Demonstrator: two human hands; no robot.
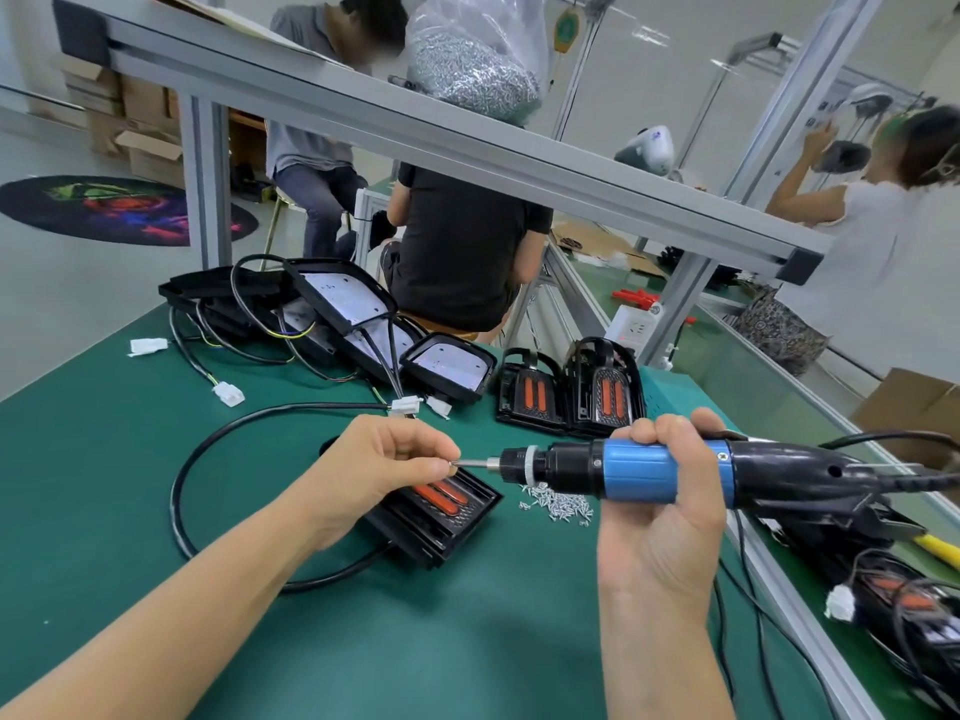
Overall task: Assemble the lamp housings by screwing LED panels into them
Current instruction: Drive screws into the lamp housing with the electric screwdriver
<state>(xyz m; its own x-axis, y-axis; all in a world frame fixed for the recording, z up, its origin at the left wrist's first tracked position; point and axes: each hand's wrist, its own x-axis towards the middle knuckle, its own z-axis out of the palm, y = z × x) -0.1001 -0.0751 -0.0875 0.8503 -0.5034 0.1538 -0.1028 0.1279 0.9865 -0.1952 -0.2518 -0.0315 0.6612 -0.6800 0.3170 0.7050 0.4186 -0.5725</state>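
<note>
A: Where are we? Our left hand (384, 459) pinches a screw (453, 463) at the tip of the bit (475, 463), fingers curled in tight. Our right hand (670, 491) is wrapped round the blue grip of the driver (644, 478), which lies level above the table (130, 485).

B: And the housing (441, 517)?

A: Flat on the table under the left hand, orange strips up, its cable (179, 491) looping off to the left. The loose screws (558, 504) lie just right of it.

B: What could go wrong from here?

A: We reckon the screw could drop off the bit as we tip the driver down; a poor seat on the tip would do it. It could then fall among the housing's ribs. If the driver starts while our fingertips are at the bit, they could get nipped. And the cable could drag the housing as we press.

B: Any writing to read?

A: None we can make out; the driver's markings are too small and blurred.
</note>
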